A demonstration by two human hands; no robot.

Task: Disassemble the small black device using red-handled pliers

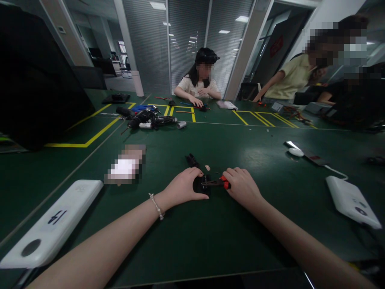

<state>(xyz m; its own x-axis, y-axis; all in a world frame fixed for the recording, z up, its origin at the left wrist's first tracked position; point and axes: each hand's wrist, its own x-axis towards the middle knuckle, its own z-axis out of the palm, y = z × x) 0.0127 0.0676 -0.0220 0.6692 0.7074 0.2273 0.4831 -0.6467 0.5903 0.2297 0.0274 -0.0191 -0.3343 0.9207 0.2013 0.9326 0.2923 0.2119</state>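
Note:
My left hand (185,184) is closed round a small black part (198,184), keeping it on the green table; what the part is, I cannot make out. Red-handled pliers (214,183) are gripped in my right hand (242,184), whose fingers wrap the handles. The dark jaws of the pliers point left and meet the black part between my left thumb and fingers. Just beyond my left hand lies another black piece (191,160), with a small pale scrap (207,167) beside it.
White power banks lie at left (69,216) and right (351,200). A blurred-out phone (128,164) rests left of my hands. Farther back are a pile of tools (144,118) and a dark phone (306,154). One person (200,80) sits opposite; another (294,76) leans over at right.

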